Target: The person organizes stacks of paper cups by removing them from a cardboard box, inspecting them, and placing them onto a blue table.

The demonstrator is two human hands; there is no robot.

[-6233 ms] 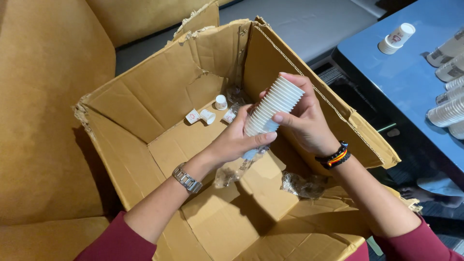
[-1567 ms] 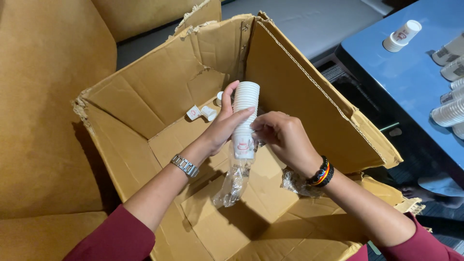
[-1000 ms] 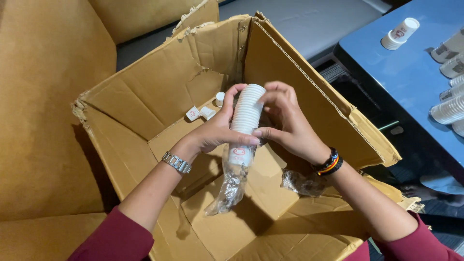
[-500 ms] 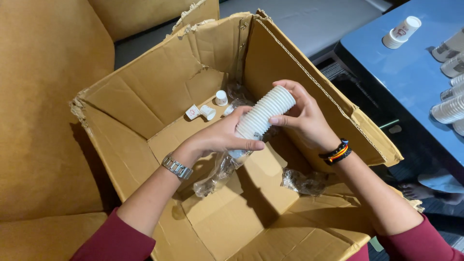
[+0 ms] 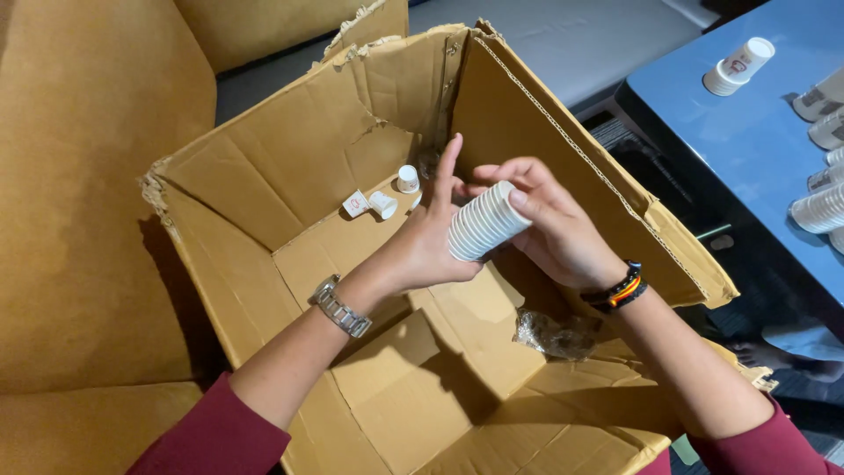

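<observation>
two hands hold a stack of small white paper cups (image 5: 485, 222) over an open cardboard box (image 5: 290, 189).

head view: from where i watch, my left hand (image 5: 428, 237) cradles the stack's lower end, fingers partly spread and the index raised, while my right hand (image 5: 554, 224) has its fingertips curled closed on the top rim. the stack hangs tilted above the box's middle. three loose cups (image 5: 382, 193) lie at the box's far corner, a crumpled plastic wrap (image 5: 556, 332) near its right wall, and a blue table (image 5: 747, 141) with more cups stands right of it. with so light a hold, i judge the stack could separate and spill into the box.
</observation>
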